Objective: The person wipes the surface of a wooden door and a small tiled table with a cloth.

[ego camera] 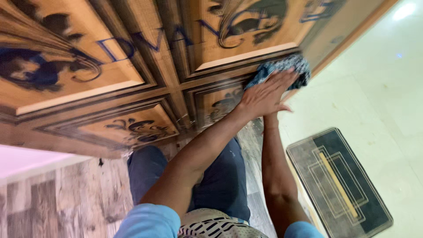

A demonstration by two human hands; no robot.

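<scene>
Fingers (282, 81) of the left hand (264, 94) lie flat, spread, pressing the blue cloth (282, 68) under their tips against the carved wooden door (132, 66); right hand hidden.

The right hand (272, 115) is hidden behind the left hand (266, 94), and the wooden door (132, 66) is motion-blurred and cropped.

Glossy carved wood door (132, 66), mottled blue cloth (282, 68), polished pale floor tiles (379, 79)
</scene>
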